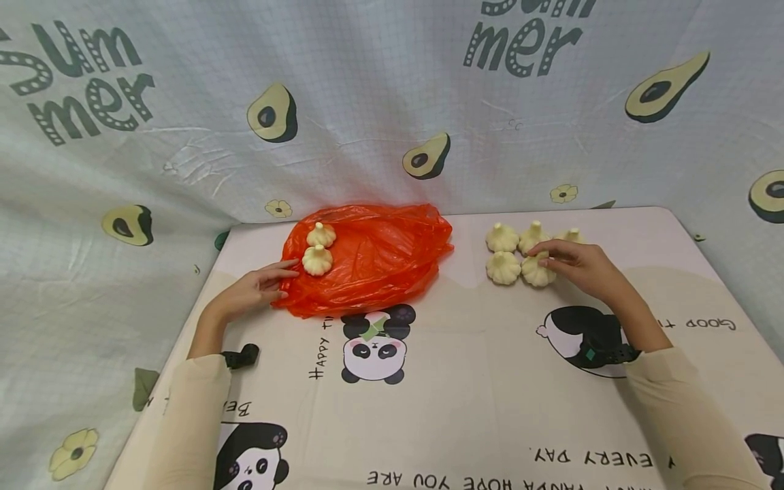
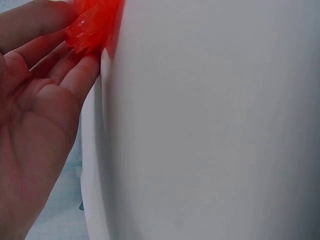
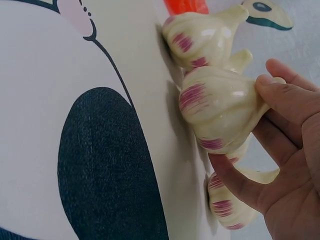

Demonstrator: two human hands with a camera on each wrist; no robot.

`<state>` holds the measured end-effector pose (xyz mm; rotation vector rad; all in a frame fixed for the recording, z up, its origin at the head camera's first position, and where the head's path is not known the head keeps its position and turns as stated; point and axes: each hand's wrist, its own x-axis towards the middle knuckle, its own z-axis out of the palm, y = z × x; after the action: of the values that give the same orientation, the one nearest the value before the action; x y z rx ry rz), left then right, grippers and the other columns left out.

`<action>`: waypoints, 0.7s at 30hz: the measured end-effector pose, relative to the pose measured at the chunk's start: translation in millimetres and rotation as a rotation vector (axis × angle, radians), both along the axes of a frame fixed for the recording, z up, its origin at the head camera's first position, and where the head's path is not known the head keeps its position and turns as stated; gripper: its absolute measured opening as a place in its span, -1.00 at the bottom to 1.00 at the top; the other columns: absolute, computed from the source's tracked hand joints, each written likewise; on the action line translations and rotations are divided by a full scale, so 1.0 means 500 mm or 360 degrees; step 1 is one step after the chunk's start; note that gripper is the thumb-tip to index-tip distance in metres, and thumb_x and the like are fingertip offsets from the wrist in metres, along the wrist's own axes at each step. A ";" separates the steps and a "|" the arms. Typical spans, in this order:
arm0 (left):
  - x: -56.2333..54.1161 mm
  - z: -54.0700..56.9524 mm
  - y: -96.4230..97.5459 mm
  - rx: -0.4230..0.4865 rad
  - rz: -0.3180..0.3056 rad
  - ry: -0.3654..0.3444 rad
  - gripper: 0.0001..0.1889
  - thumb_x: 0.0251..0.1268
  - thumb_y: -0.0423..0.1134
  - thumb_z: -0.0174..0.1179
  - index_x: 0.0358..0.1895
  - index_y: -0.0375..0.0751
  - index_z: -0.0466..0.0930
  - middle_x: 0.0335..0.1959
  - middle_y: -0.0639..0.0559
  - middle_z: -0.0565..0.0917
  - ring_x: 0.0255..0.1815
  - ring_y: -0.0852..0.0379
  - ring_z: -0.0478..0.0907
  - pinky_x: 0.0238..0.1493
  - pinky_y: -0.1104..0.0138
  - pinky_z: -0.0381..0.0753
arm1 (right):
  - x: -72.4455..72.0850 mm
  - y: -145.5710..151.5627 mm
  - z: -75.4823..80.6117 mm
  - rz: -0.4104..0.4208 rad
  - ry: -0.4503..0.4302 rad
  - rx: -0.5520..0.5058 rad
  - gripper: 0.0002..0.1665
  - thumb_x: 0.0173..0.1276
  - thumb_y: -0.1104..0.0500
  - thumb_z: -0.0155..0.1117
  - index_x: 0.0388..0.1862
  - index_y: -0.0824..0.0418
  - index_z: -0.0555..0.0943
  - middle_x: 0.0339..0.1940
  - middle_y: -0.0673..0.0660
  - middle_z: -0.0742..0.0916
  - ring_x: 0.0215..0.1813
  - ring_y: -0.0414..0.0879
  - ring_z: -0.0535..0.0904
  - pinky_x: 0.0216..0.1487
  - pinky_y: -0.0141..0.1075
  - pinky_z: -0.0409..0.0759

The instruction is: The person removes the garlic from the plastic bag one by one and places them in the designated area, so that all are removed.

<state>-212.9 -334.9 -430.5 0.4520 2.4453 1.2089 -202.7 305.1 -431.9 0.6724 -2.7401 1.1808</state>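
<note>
Left to right on your surface (image 1: 465,381): left hand (image 1: 254,291), fingers straight, touching the edge of the orange bag (image 1: 373,262), which is thin, limp, likely slippery film bearing two garlic bulbs (image 1: 317,260); right hand (image 1: 582,267), fingers curled round one bulb (image 1: 537,271) in the right-hand cluster. That bulb looks light, hard and glossy, so take it across its belly. Only your right wrist view shows purple streaks on the bulb (image 3: 220,107) and your thumb beneath it.

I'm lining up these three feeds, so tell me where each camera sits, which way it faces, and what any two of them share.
Head: above, looking forward and down at the table; both forearms show.
Left wrist: beside the left hand, facing its fingertips touching the orange bag.
Right wrist: beside the right hand, facing its fingers round a garlic bulb.
Shared: head and right wrist both show that bulb; head and left wrist show the bag.
</note>
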 end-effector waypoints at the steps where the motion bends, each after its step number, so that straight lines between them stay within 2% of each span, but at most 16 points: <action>1: 0.000 0.000 0.000 -0.0001 0.0001 0.0000 -0.54 0.42 -0.43 0.18 0.36 -0.35 0.49 0.62 -0.15 0.17 0.66 -0.20 -0.14 0.18 0.74 0.24 | 0.000 0.000 0.000 -0.0008 -0.0006 -0.0004 -0.69 0.47 0.27 0.29 0.15 0.12 0.69 0.06 0.14 0.77 0.01 -0.57 0.55 -0.12 -0.66 0.50; 4: 0.001 0.001 0.001 -0.0003 0.0001 0.0000 -0.54 0.42 -0.43 0.18 0.36 -0.35 0.49 0.62 -0.15 0.17 0.66 -0.20 -0.14 0.18 0.74 0.25 | -0.001 0.000 -0.002 -0.0039 -0.0028 -0.0017 -0.70 0.48 0.25 0.29 0.13 0.08 0.70 0.05 0.12 0.77 0.01 -0.57 0.55 -0.10 -0.67 0.49; 10: 0.000 0.000 0.000 -0.0004 -0.0007 0.0005 -0.54 0.41 -0.44 0.17 0.36 -0.35 0.49 0.61 -0.16 0.18 0.66 -0.22 -0.13 0.19 0.75 0.23 | -0.001 0.000 -0.005 -0.0027 0.0013 0.0002 -0.70 0.48 0.25 0.28 0.15 0.11 0.70 0.05 0.16 0.77 -0.04 -0.53 0.55 -0.15 -0.65 0.49; 17: 0.000 -0.004 -0.002 0.0004 -0.0008 0.0015 -0.54 0.41 -0.44 0.18 0.36 -0.35 0.49 0.61 -0.16 0.18 0.66 -0.21 -0.13 0.19 0.73 0.24 | 0.001 0.004 0.000 -0.0015 0.0053 -0.0003 -0.63 0.45 0.29 0.31 0.20 0.10 0.68 0.11 0.16 0.75 0.10 -0.59 0.47 -0.02 -0.72 0.45; 21: 0.001 -0.003 -0.001 -0.0011 -0.0004 0.0018 -0.54 0.42 -0.42 0.18 0.36 -0.34 0.49 0.61 -0.16 0.18 0.66 -0.20 -0.13 0.19 0.75 0.21 | 0.006 0.005 0.021 0.0014 0.0132 0.0053 -0.60 0.43 0.31 0.32 0.22 0.14 0.67 0.14 0.18 0.74 0.14 -0.58 0.47 0.06 -0.46 0.64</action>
<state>-212.6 -335.7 -432.1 0.4610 2.4567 1.1993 -199.9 307.3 -421.4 0.7212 -2.6968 1.0858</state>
